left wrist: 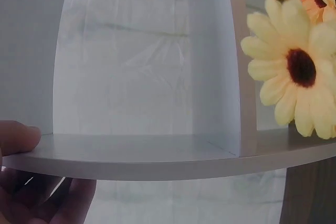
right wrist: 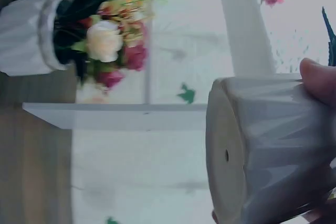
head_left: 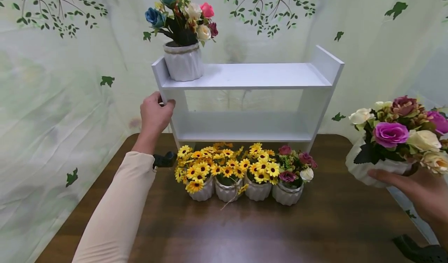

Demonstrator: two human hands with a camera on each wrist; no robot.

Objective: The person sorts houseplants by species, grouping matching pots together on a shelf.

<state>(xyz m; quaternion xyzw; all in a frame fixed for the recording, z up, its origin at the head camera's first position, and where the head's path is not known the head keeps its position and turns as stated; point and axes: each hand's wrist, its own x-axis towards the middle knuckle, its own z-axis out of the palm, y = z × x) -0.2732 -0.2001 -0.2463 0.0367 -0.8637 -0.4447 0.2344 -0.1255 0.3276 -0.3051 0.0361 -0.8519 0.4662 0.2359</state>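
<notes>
My left hand (head_left: 155, 113) grips the left side panel of a white two-tier shelf (head_left: 252, 75). In the left wrist view, the thumb (left wrist: 20, 136) lies on one face of that panel and the fingers are behind the other. At the far right, my right hand (head_left: 416, 189) holds a white potted flower arrangement (head_left: 391, 134) with purple, cream and brownish blooms, raised and tilted. The right wrist view shows the pot's underside with a small hole, beside the thumb (right wrist: 320, 80). Another white pot of blue, cream and pink flowers (head_left: 183, 62) stands on the top tier's left end.
Several white pots line the table (head_left: 224, 232) before the shelf: yellow daisy-like flowers (head_left: 227, 171) to the left and a purple-and-white flower pot (head_left: 287, 195) at the right end. Behind hangs a pale curtain (head_left: 70, 99) printed with leaves.
</notes>
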